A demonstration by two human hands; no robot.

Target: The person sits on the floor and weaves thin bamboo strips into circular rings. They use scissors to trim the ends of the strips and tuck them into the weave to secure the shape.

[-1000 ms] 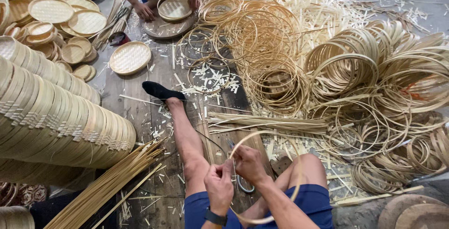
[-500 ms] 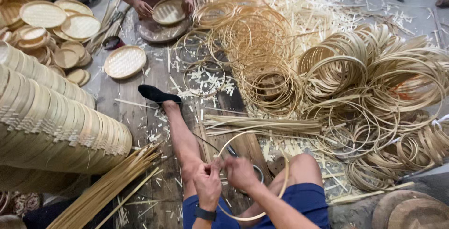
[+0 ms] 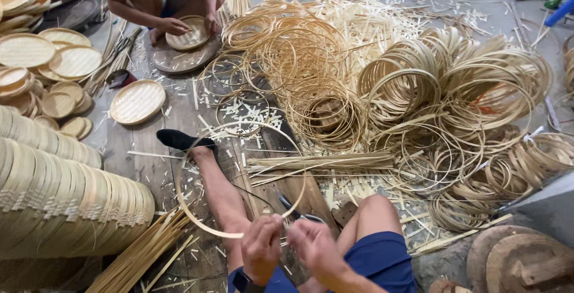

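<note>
Gripping the near ends of a thin bamboo hoop (image 3: 206, 149), the left hand (image 3: 261, 250) and right hand (image 3: 315, 246) are both closed on it, almost touching. From the hands, the hoop arcs up toward eleven o'clock over the outstretched leg (image 3: 218, 191). At nine o'clock lie stacked woven trays (image 3: 66, 197); loose bamboo rings (image 3: 454, 95) pile at two o'clock.

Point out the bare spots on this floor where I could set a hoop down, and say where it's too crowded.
Free: the plank floor between the outstretched leg and the tray stack, and a small strip between the single round tray and the black-socked foot, lightly littered. Crowded: the hoop piles to the right, the scrap heap beyond them, and the trays at far left.
</note>
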